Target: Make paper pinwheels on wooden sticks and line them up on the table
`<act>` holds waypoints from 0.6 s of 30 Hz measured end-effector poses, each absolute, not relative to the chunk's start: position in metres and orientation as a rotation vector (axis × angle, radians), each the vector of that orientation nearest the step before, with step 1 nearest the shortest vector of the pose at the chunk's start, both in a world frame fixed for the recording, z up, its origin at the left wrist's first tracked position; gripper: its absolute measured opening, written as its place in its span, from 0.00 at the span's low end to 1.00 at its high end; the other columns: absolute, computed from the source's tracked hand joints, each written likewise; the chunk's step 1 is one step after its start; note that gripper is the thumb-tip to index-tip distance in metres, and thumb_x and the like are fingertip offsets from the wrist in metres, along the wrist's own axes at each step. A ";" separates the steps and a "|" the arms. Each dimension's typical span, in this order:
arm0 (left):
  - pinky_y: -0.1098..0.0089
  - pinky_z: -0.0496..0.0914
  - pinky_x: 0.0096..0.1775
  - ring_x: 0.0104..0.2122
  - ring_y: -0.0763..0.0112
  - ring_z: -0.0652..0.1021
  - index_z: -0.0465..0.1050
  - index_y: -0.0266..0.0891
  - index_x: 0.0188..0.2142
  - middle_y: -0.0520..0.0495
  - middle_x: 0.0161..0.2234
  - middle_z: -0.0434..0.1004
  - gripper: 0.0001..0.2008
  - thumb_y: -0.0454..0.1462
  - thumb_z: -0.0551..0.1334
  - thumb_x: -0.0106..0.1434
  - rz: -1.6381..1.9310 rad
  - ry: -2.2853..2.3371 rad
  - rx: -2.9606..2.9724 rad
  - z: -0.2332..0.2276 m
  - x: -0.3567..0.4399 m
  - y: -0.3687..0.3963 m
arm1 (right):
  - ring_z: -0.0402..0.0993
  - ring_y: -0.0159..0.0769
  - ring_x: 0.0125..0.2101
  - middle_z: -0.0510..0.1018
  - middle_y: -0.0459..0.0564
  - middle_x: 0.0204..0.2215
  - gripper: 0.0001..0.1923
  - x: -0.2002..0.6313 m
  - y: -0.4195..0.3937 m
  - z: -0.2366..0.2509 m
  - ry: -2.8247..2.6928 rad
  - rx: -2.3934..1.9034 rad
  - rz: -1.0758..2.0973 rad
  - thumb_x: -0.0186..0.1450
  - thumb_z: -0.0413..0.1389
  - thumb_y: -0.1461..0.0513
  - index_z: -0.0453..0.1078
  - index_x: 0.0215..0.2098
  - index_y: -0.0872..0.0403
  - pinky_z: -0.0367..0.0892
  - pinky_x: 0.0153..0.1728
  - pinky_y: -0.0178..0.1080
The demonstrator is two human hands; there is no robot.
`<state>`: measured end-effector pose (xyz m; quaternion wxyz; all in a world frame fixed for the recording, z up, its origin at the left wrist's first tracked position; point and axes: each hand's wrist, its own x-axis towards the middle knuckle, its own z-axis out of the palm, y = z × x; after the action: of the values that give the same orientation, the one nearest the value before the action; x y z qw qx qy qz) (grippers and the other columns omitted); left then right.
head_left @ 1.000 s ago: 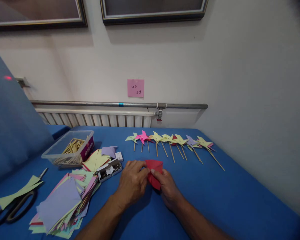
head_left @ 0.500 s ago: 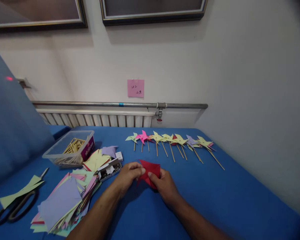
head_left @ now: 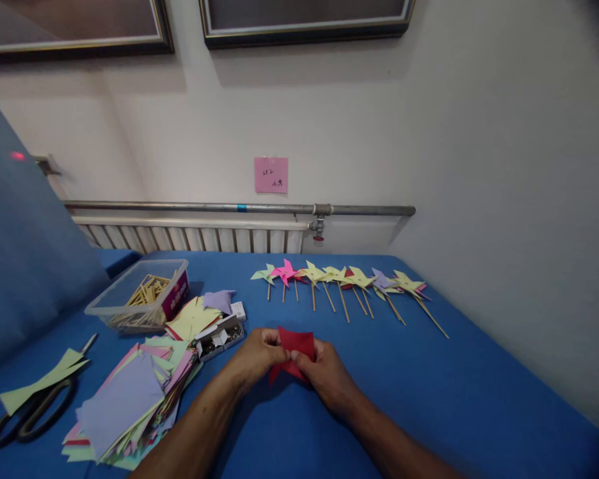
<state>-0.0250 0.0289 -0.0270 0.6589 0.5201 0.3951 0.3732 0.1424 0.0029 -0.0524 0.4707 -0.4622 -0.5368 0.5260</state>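
Head view: both hands (head_left: 256,357) (head_left: 331,374) tight on red paper (head_left: 302,342); pinwheels (head_left: 284,272) beyond; paper stack (head_left: 120,402), small open box (head_left: 225,348) leftward

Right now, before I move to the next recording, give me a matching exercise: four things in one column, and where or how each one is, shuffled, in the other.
Things
1. Red paper
2. Scissors
3. Clear plastic box
4. Pink note

Places and states
A. On the wall, above the metal pipe
B. Partly covered by pale green paper
C. Held between the left hand and the right hand
D. Holding thin wooden sticks

Right pairs: 1-C; 2-B; 3-D; 4-A
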 end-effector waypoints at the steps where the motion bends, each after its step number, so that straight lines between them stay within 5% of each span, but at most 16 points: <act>1: 0.72 0.63 0.31 0.24 0.75 0.70 0.81 0.33 0.26 0.47 0.25 0.78 0.10 0.38 0.75 0.46 0.848 0.888 1.174 -0.026 -0.025 0.028 | 0.64 0.33 0.24 0.77 0.44 0.24 0.10 0.142 0.003 -0.053 -1.310 -1.120 1.297 0.59 0.65 0.55 0.79 0.31 0.54 0.59 0.28 0.35; 6: 0.73 0.62 0.28 0.22 0.77 0.69 0.81 0.33 0.24 0.47 0.23 0.77 0.08 0.36 0.72 0.43 0.923 0.882 1.111 -0.023 -0.023 0.026 | 0.70 0.35 0.26 0.80 0.45 0.26 0.16 0.144 0.003 -0.048 -1.233 -1.027 1.368 0.59 0.70 0.50 0.81 0.32 0.54 0.65 0.31 0.37; 11: 0.72 0.67 0.31 0.23 0.73 0.74 0.80 0.34 0.24 0.46 0.22 0.79 0.10 0.39 0.72 0.44 1.054 0.851 0.978 -0.019 -0.021 0.025 | 0.81 0.44 0.39 0.86 0.52 0.38 0.28 0.143 -0.004 -0.038 -1.030 -0.800 1.516 0.59 0.71 0.39 0.83 0.44 0.52 0.72 0.48 0.43; 18: 0.73 0.66 0.30 0.23 0.74 0.73 0.79 0.35 0.26 0.49 0.23 0.79 0.14 0.40 0.77 0.42 1.317 0.857 0.738 -0.027 0.001 0.018 | 0.82 0.48 0.48 0.87 0.52 0.45 0.26 0.121 0.000 -0.052 -0.956 -0.709 1.403 0.58 0.75 0.47 0.82 0.50 0.49 0.70 0.59 0.49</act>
<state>0.0007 0.0184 -0.0275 0.6463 0.3243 0.3768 0.5789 0.1212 0.0005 -0.0517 0.6060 -0.3065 -0.4135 0.6066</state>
